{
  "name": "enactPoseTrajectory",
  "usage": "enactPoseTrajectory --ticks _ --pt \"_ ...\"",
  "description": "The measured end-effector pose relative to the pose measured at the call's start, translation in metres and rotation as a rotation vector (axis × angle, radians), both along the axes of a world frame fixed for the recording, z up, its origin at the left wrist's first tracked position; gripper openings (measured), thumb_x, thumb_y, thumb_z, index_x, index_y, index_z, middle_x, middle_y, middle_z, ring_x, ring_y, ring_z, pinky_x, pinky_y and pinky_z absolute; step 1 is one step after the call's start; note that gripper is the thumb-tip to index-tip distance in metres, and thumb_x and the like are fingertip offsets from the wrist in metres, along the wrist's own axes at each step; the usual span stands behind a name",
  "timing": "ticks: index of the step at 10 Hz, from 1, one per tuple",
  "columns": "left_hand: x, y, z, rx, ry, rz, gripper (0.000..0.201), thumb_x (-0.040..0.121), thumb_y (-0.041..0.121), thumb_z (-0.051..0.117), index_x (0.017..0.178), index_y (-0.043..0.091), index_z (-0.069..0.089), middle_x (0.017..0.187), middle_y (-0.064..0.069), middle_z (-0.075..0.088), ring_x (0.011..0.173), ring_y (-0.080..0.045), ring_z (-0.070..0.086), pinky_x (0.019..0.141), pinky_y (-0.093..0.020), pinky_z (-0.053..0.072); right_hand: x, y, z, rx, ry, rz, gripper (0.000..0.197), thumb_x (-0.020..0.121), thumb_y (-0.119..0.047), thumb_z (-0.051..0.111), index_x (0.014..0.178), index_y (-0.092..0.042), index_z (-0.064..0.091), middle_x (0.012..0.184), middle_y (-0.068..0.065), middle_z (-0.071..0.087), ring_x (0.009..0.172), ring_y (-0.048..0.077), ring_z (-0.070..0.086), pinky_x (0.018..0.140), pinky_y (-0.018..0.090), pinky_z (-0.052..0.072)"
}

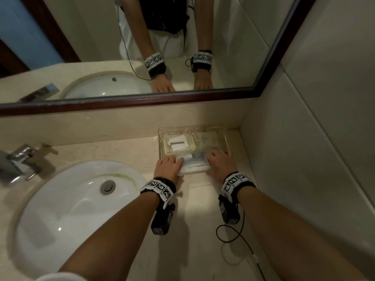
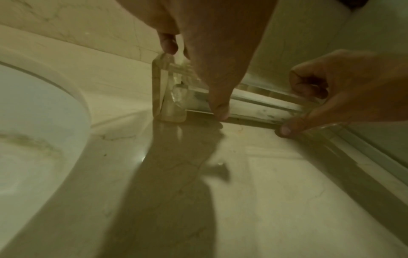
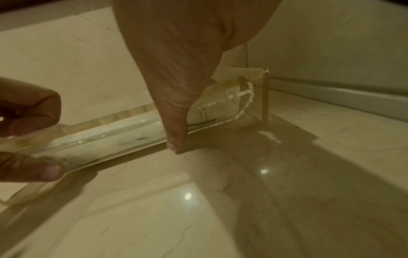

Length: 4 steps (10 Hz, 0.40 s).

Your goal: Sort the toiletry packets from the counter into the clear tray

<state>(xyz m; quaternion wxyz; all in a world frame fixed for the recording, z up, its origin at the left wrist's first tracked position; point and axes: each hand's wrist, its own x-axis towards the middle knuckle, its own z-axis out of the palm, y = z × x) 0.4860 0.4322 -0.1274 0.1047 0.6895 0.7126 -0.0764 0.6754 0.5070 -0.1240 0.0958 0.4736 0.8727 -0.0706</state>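
Note:
The clear tray (image 1: 192, 128) sits on the counter in the back right corner, against the backsplash. Inside lie a white packet with a dark stripe (image 1: 178, 143), a cream printed packet (image 1: 205, 139) and a grey packet (image 1: 195, 157) near the front. My left hand (image 1: 169, 164) grips the tray's near left corner and my right hand (image 1: 219, 160) its near right end. In the left wrist view my thumb (image 2: 218, 110) presses the near wall (image 2: 253, 108), with fingers over the rim. The right wrist view shows my right thumb (image 3: 176, 139) on that wall (image 3: 114, 137).
A white sink basin (image 1: 71, 199) with a chrome faucet (image 1: 18, 161) lies left of the tray. The mirror (image 1: 203, 27) hangs above the backsplash and a tiled side wall (image 1: 304, 159) closes the right. A dark cable (image 1: 233, 234) trails over the beige counter (image 1: 198, 199).

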Motion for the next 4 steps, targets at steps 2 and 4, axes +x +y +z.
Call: enactPoseTrajectory --ticks 2,4 --pt "-0.003 0.003 0.016 -0.041 -0.112 0.040 0.027 0.085 0.034 0.061 0.106 0.019 0.053 0.116 -0.006 0.054 0.111 -0.026 0.049 0.095 -0.036 0.041 -0.007 0.007 0.016 -0.155 -0.054 -0.015 0.036 0.078 -0.040 0.073 0.101 -0.022 0.052 0.122 0.005 0.054 0.118 0.025 0.048 0.101 0.043 0.035" --pt "-0.013 0.000 0.031 -0.027 -0.219 0.127 0.032 0.081 0.047 0.063 0.092 0.018 0.056 0.109 -0.003 0.056 0.099 -0.021 0.054 0.091 -0.036 0.048 -0.014 0.011 0.023 -0.353 0.164 -0.090 0.041 0.073 -0.054 0.073 0.094 -0.021 0.061 0.090 -0.001 0.062 0.082 0.021 0.059 0.071 0.033 0.051"
